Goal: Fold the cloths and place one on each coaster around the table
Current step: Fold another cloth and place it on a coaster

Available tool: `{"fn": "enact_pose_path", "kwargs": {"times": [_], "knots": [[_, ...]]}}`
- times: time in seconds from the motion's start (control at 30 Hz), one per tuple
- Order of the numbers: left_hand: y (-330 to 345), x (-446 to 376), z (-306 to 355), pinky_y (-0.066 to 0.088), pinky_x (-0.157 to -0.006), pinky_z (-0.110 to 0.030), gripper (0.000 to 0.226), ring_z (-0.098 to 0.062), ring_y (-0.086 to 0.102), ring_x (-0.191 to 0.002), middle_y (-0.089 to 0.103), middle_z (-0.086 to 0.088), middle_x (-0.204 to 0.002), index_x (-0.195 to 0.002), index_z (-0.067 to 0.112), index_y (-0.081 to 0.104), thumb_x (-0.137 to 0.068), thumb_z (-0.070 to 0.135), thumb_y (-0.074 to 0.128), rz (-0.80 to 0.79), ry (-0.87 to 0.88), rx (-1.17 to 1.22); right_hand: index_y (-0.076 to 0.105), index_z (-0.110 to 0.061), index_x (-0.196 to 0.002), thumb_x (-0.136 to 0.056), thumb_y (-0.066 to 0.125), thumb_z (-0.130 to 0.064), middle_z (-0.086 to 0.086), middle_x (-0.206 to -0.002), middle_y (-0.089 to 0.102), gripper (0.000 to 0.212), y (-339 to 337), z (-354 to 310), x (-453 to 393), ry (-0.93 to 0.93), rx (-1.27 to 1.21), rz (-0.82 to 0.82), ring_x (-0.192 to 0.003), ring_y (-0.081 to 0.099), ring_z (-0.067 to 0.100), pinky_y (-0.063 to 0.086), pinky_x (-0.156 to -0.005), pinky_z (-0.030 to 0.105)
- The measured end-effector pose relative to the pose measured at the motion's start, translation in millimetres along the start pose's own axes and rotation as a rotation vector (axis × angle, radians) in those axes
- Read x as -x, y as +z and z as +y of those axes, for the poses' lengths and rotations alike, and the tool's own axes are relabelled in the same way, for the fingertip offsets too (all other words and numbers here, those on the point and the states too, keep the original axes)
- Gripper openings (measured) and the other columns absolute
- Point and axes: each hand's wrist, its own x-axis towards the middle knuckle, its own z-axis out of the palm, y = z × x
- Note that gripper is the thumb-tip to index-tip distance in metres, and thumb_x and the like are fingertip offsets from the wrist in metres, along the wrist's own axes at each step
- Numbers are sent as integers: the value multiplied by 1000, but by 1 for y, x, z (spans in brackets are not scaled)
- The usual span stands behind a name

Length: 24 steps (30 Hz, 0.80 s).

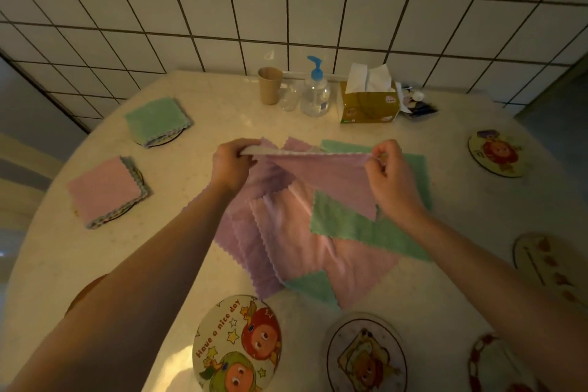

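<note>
A pale round table (191, 251) stands against a white tiled wall (286, 9); above its middle the left hand (229, 165) and the right hand (389, 173) each pinch an upper corner of a pink cloth (331, 175), stretched taut between them and hanging over a loose pile of cloths (296, 232) in pink, purple and green; to the left a folded green cloth (157, 119) and a folded pink cloth (103, 189) each lie on a coaster; bare picture coasters (237, 344) line the near and right edges; a paper cup (269, 86), pump bottle (315, 92) and tissue box (369, 102) stand by the wall.
</note>
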Motion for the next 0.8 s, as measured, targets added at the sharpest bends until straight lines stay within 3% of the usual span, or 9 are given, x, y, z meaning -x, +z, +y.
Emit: {"fn": "enact_pose_path", "kwargs": {"times": [0.17, 0.27, 0.37, 0.43, 0.5, 0.7, 0.8], "knots": [[-63, 6, 21, 45, -90, -27, 33, -19, 59, -105, 68, -11, -111, -108, 5, 69, -85, -8, 49, 168, 230, -157, 44, -15, -93, -93, 46, -13, -8, -65, 44, 2, 16, -43, 9, -83, -107, 22, -53, 42, 2, 32, -47, 14], [-112, 29, 14, 37, -86, -18, 30, -22, 59, -106, 68, -11, -113, -111, 7, 68, -87, -3, 52, 265, 293, -281, 44, -13, -90, -93, 46, -9, -9, -61, 40, 5, 43, -70, 26, -145, -184, 3, -50, 41, 1, 29, -48, 16], [-162, 61, -9, 36, -87, -21, 30, -26, 57, -111, 66, -7, -118, -114, 14, 67, -88, 5, 54, 320, 296, -425, 42, -12, -87, -92, 46, -5, -9, -60, 39, 10, 72, -96, 54, -218, -239, -38, -50, 42, 1, 29, -48, 14], [-196, 87, -33, 43, -94, -35, 32, -25, 58, -112, 65, -5, -120, -113, 20, 66, -85, 10, 54, 328, 319, -508, 41, -11, -86, -93, 46, -5, -7, -61, 39, 11, 93, -110, 80, -263, -240, -91, -51, 41, 1, 30, -49, 13], [-223, 117, -60, 45, -95, -44, 31, -30, 60, -109, 67, -11, -115, -109, 13, 68, -80, 4, 58, 273, 342, -521, 42, -10, -86, -94, 47, -8, -6, -62, 41, 10, 115, -117, 110, -277, -205, -151, -51, 41, 2, 31, -48, 14], [-260, 225, -164, 34, -105, -33, 42, -33, 53, -119, 59, -17, -124, -114, 4, 67, -75, -11, 65, -28, 217, -578, 43, -13, -85, -97, 45, -16, -1, -65, 47, 12, 167, -106, 211, -171, -138, -379, -54, 49, -1, 37, -49, 18], [-263, 268, -208, 27, -107, -28, 39, -31, 52, -122, 58, -17, -127, -116, 3, 67, -78, -8, 65, -156, 142, -573, 44, -18, -83, -96, 48, -20, 2, -79, 63, 14, 184, -83, 261, -96, -108, -444, -82, 64, 4, 52, -63, 33]]}}
